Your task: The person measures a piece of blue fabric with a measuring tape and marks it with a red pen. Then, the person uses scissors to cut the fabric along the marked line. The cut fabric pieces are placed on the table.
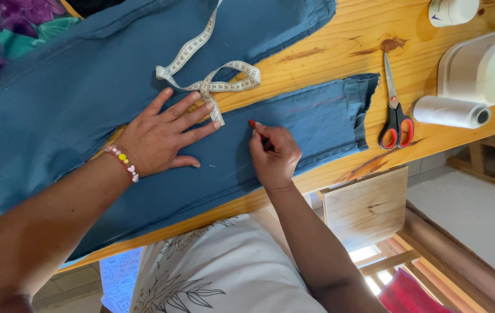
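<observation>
Blue trousers (73,87) lie spread across a wooden table (340,52), one leg (317,119) reaching toward the right. My left hand (163,133) presses flat on that leg, fingers spread, a beaded bracelet on the wrist. My right hand (273,155) pinches a small red marking tool (253,124), its tip touching the cloth just right of my left fingertips. A cream measuring tape (207,78) loops over the fabric beside my left fingers.
Red-handled scissors (395,110) lie right of the trouser hem. A white thread spool (450,111) and a white sewing machine (485,64) sit at the right edge. Floral fabric (10,23) shows top left. A wooden stool (366,203) stands below the table.
</observation>
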